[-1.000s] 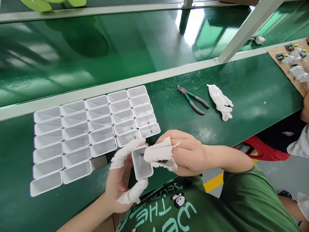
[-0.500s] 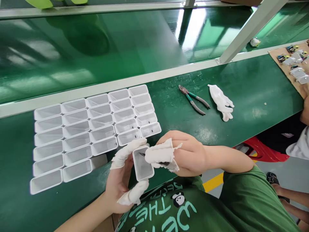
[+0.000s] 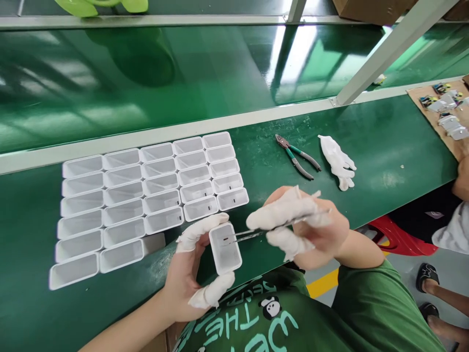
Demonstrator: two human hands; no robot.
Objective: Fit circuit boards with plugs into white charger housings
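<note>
My left hand (image 3: 190, 274), with white finger cots on thumb and forefinger, grips a small white open plastic case (image 3: 226, 249) by its ends. My right hand (image 3: 308, 227), also in finger cots, pinches metal tweezers (image 3: 256, 232) whose tips reach into the case, near a small dark spot on its inner wall. Both hands hover above the near edge of the green bench. To the left, several identical white cases (image 3: 146, 195) lie packed in rows, open sides up.
Green-handled pliers (image 3: 297, 157) and a white glove (image 3: 339, 161) lie on the green bench (image 3: 384, 142) beyond my right hand. A cardboard sheet with small parts (image 3: 445, 110) sits at far right beside another person's arm (image 3: 462, 178). A metal post (image 3: 384, 51) slants up.
My right hand has drawn back to the right and turned, so the tweezers now show at full length with only the tips in the case. The view shifted slightly.
</note>
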